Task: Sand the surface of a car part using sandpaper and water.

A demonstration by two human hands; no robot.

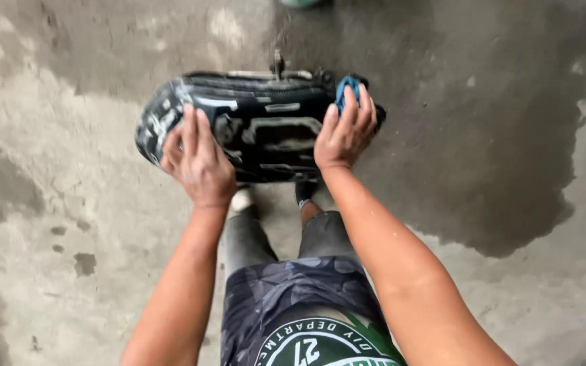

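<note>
A glossy black motorcycle fuel tank (266, 125), smeared with white soapy streaks, rests in front of my legs on the concrete floor. My left hand (198, 159) lies flat on the tank's left side, fingers spread and gripping its curve. My right hand (345, 129) presses a blue cloth (345, 88) against the tank's right end; only the cloth's upper edge shows past my fingers. A metal fitting (278, 66) sticks up from the tank's far edge.
Grey concrete floor (69, 224) with a large dark wet patch (483, 135) spreading right and behind the tank. My legs and feet (242, 200) stand right below the tank. A green object (300, 3) peeks in at the top edge.
</note>
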